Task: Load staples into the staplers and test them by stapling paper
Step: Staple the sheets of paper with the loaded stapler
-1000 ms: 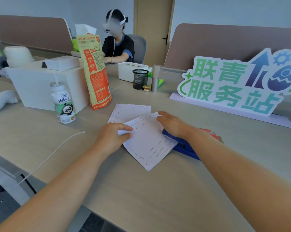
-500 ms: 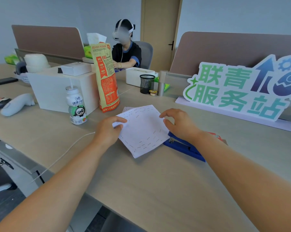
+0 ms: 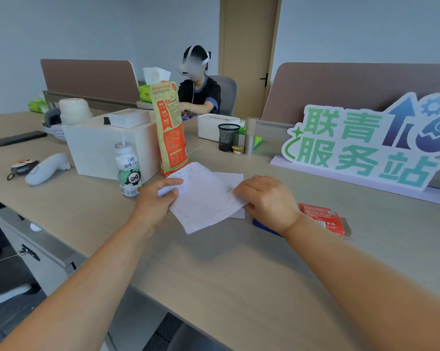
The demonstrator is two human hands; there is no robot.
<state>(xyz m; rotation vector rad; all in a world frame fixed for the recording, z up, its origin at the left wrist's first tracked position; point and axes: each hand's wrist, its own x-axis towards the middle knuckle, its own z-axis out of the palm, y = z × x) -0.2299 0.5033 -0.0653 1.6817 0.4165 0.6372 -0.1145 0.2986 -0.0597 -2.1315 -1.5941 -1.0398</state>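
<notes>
Across the wooden desk, your left hand pinches the stapled paper at its left edge while your right hand closes on its right, lifting it clear of the blue stapler it covered a moment ago. Beside your right wrist lies the red staple box; its contents can't be told.

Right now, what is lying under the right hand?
Under the right hand lies the stapled white paper and, by the wrist, a sliver of the flat blue stapler. The rest of the stapler is covered.
</notes>
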